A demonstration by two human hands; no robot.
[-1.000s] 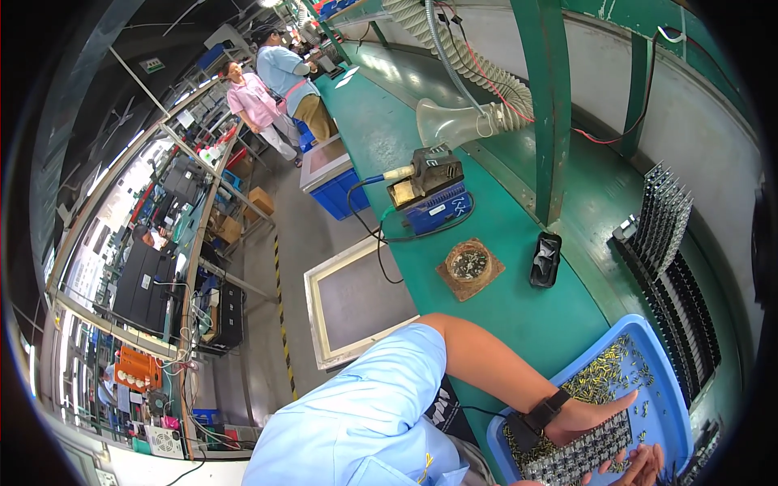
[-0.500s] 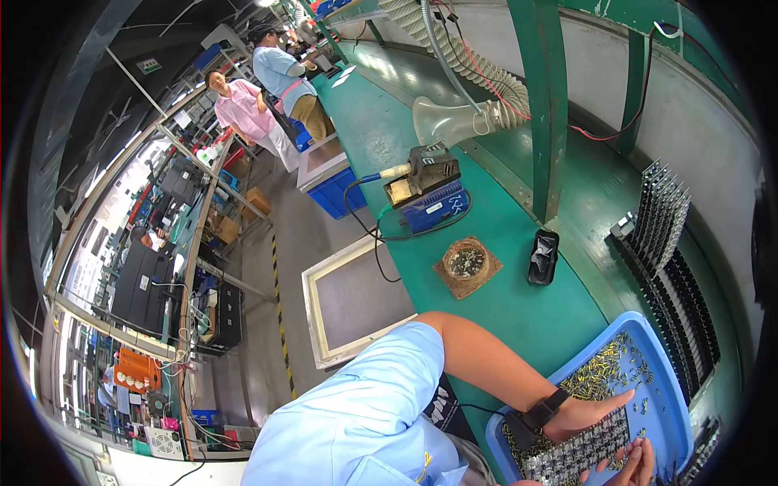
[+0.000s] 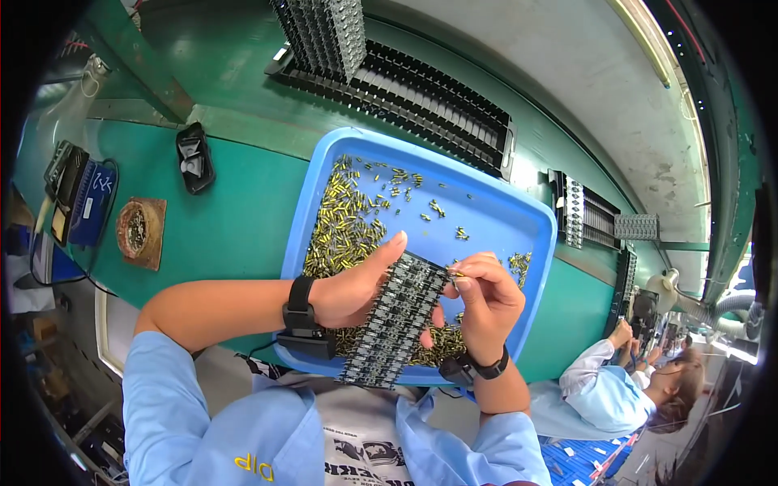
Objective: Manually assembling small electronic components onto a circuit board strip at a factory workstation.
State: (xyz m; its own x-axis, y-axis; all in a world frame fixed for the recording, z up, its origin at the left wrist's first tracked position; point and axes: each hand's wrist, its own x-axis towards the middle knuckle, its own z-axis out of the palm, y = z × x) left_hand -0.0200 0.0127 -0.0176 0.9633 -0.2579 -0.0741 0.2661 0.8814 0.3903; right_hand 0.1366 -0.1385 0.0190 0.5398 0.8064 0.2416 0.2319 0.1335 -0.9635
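Observation:
My left hand (image 3: 352,293) grips a circuit board panel (image 3: 393,320) along its left side, thumb raised beside the upper edge. Dense rows of small components cover the panel, which is tilted over a blue plastic tray (image 3: 541,267). At the panel's upper right corner, my right hand (image 3: 490,304) pinches a small yellow-and-black component (image 3: 456,273) between thumb and fingertips. Many loose yellow-and-black cylindrical components (image 3: 344,219) lie in the tray, heaped toward its left side and thinly scattered at the right. Part of the heap is hidden by my hands and the panel.
Beyond the tray stands a black slotted rack (image 3: 429,101) with upright board panels (image 3: 324,36). A black dish (image 3: 194,158), a round container on a brown square (image 3: 139,231) and a blue soldering station (image 3: 91,202) sit left. At right, a co-worker (image 3: 608,389) sits nearby.
My view has swung right and down, bringing the tray, both hands and the panel into the middle. The right hand now shows clearly, pinching a component at the panel's edge.

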